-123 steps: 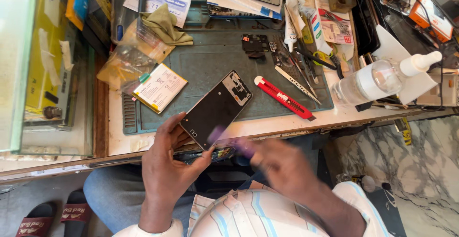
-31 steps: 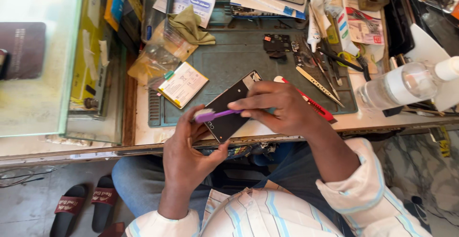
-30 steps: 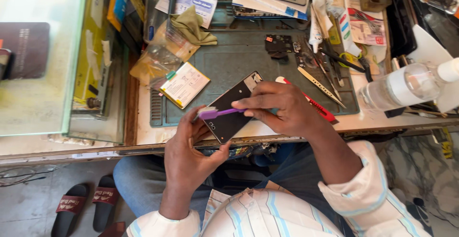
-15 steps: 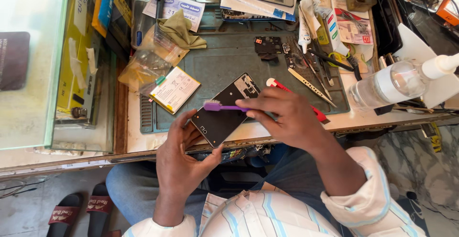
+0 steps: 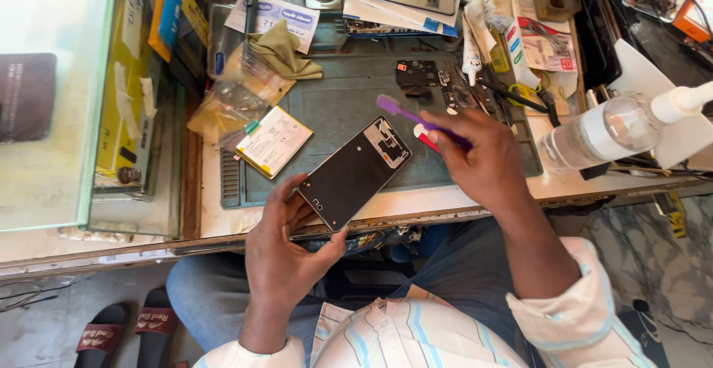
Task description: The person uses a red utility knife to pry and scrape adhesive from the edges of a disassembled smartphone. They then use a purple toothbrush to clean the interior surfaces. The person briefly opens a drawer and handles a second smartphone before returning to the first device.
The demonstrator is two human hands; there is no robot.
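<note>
A: Change since half a second ago? The purple brush (image 5: 416,118) is lifted off the phone (image 5: 356,173); its head is now held above the green mat (image 5: 334,108), past the phone's top corner.

B: Noted. Right hand (image 5: 483,164) is closed around the brush handle. Left hand (image 5: 286,253) is clamped on the phone's lower end at the bench edge.

A: A red cutter (image 5: 425,136), probably, is half hidden under the right fingers.

Battery (image 5: 273,140) lies on mat (image 5: 349,101), left of phone (image 5: 355,173).
</note>
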